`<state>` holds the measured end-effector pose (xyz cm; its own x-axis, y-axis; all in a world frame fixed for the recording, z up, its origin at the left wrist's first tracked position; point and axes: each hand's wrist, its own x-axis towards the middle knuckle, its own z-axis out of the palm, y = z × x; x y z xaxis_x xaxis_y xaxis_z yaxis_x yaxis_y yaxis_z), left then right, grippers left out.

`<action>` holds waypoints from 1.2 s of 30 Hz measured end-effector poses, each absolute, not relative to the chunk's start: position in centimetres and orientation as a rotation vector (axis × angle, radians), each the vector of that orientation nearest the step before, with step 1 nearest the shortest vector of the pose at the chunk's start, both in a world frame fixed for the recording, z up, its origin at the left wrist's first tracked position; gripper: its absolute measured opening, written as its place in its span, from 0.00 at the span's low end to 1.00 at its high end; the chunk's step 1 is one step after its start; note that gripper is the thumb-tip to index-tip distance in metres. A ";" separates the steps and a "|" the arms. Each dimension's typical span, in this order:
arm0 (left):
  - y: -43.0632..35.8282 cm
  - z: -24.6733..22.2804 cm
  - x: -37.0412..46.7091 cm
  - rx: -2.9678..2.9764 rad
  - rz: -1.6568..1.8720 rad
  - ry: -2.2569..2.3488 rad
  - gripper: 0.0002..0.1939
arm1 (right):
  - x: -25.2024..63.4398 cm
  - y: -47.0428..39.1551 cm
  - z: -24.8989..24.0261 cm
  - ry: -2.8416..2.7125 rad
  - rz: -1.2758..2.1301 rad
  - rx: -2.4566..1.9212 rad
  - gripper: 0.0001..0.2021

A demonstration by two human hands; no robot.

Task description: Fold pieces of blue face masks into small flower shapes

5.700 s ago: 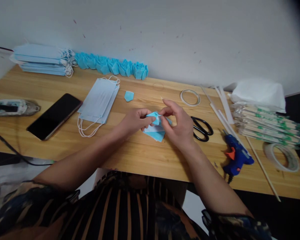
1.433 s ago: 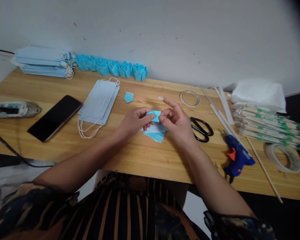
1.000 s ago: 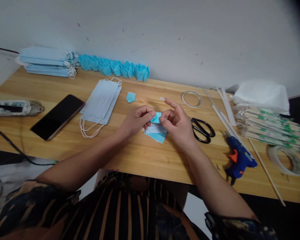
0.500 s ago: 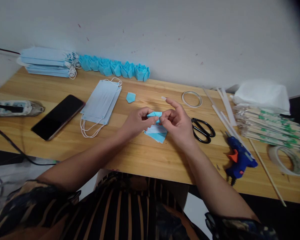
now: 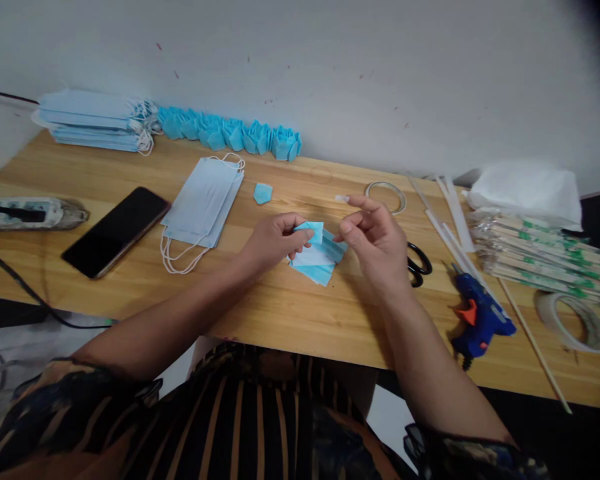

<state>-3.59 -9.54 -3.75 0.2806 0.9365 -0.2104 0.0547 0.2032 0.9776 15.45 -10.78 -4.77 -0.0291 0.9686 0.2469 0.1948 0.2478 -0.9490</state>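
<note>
My left hand (image 5: 275,240) is closed, pinching a small folded piece of blue mask fabric (image 5: 316,231) between thumb and fingers. My right hand (image 5: 377,237) is just to the right, apart from that piece, with its index finger stretched out and the other fingers bent. A small translucent strip (image 5: 342,199), perhaps tape, clings to the tip of that index finger. Below the hands lie blue and white cut fabric pieces (image 5: 320,272), partly hidden by my left hand. A single folded blue piece (image 5: 263,193) lies farther back on the table.
Masks (image 5: 205,200) and a phone (image 5: 116,232) lie left. Behind stand a mask stack (image 5: 90,120) and blue fabric flowers (image 5: 230,133). Rightward are a tape roll (image 5: 404,200), scissors (image 5: 420,257), a blue glue gun (image 5: 483,317), wrapped sticks (image 5: 540,250) and a wider tape roll (image 5: 597,330).
My right hand has let go of the folded blue piece and moved right, now covering part of the scissors. My left hand keeps the piece in nearly the same place.
</note>
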 end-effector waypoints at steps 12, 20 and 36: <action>-9.6 -3.9 -3.7 1.258 0.820 1.101 0.09 | 15.7 -11.3 -3.7 -1.887 0.709 -1.063 0.07; -9.6 -4.1 -3.7 1.291 0.809 1.113 0.09 | 15.5 -11.2 -4.0 -1.944 0.637 -1.090 0.06; -9.7 -4.4 -3.7 1.286 0.810 1.064 0.07 | 15.2 -11.1 -4.1 -2.014 0.506 -1.135 0.06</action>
